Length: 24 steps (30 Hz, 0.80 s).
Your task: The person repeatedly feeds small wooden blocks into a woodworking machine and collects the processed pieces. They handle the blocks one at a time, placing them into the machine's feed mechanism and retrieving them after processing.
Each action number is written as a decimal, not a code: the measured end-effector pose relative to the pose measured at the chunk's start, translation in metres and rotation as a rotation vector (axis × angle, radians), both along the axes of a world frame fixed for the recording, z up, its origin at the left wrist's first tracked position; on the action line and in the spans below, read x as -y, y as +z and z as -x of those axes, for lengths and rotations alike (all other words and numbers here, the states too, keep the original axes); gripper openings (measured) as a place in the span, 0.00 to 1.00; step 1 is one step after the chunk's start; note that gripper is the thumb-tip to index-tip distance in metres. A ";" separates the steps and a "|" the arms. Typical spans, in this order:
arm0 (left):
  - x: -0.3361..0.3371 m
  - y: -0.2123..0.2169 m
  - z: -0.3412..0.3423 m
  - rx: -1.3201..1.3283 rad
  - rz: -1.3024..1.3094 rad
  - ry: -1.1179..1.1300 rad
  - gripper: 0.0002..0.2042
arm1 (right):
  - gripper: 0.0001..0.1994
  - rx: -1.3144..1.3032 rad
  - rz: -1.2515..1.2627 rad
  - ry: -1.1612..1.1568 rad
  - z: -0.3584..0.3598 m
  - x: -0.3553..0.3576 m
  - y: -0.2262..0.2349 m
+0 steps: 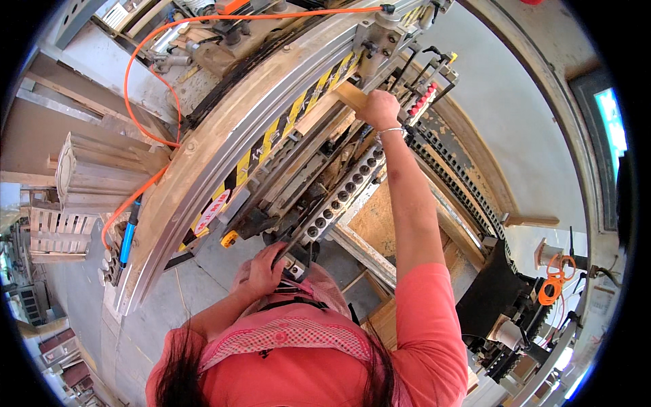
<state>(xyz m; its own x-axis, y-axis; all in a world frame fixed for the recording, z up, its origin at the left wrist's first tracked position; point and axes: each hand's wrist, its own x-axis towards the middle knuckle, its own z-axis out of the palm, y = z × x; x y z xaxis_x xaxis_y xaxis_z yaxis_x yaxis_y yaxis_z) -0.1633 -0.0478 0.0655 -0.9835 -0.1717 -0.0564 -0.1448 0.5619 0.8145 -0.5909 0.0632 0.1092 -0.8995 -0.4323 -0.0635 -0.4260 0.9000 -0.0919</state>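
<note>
Stretched far ahead, my right hand (380, 110) is closed on one end of a short wooden board (350, 95). The board lies at the machine's long bed, beside a black-and-yellow striped strip (271, 136). Another pale wood strip (317, 114) runs along the bed just left of it. Close to my body, my left hand (264, 271) curls its fingers at the dark near end of a metal rail (296, 268); what the fingertips grip is hidden. A row of round black rollers (337, 204) follows this rail between my hands.
An orange air hose (127, 88) loops over the machine's curved-looking frame (203, 129) to a blue air gun (127, 239). Red knobs (422, 99) and black chain tracks (468, 180) lie to the right. Stacked wood (102, 169) stands at left.
</note>
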 end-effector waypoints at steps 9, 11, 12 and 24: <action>0.002 -0.009 -0.006 0.009 -0.031 -0.009 0.16 | 0.20 0.014 0.029 -0.023 0.000 0.002 -0.004; 0.003 -0.009 -0.006 -0.002 -0.025 -0.013 0.16 | 0.21 -0.005 0.022 -0.020 0.000 0.002 -0.005; 0.003 -0.008 -0.007 -0.008 -0.022 -0.018 0.16 | 0.21 -0.014 0.019 -0.022 0.000 0.002 -0.007; 0.008 -0.036 -0.007 -0.102 -0.031 -0.127 0.20 | 0.22 -0.456 0.726 -0.294 -0.163 -0.021 0.000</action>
